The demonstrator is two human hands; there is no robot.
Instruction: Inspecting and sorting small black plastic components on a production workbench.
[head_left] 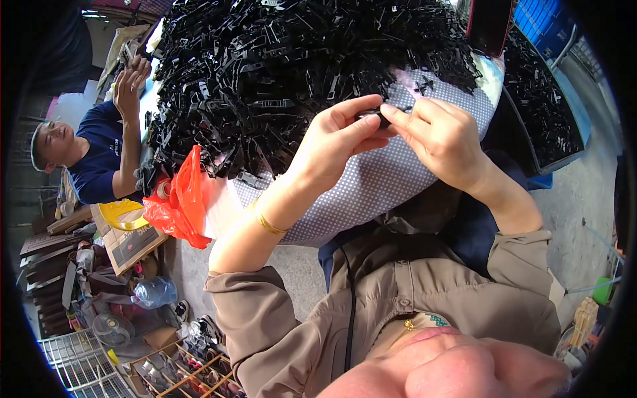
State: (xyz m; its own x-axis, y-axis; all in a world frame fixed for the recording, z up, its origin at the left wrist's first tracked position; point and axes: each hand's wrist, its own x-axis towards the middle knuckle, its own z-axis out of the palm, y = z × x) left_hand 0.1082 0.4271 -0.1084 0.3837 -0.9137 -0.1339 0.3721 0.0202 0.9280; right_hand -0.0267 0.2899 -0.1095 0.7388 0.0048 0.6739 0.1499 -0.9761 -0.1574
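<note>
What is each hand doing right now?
Left hand: pinched shut on a small black plastic part.
Right hand: fingertips closed on the same part.

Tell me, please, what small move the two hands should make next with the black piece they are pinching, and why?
Probably press the fingertips together to seat it. The left hand and right hand both pinch the small black plastic part between thumb and fingers, held up in front of the heap of black parts on the dotted cloth, apparently mid-assembly; the part's detail is too small to tell.

Black plastic parts [279, 73], dotted grey cloth [378, 186], orange bag [182, 202].
</note>
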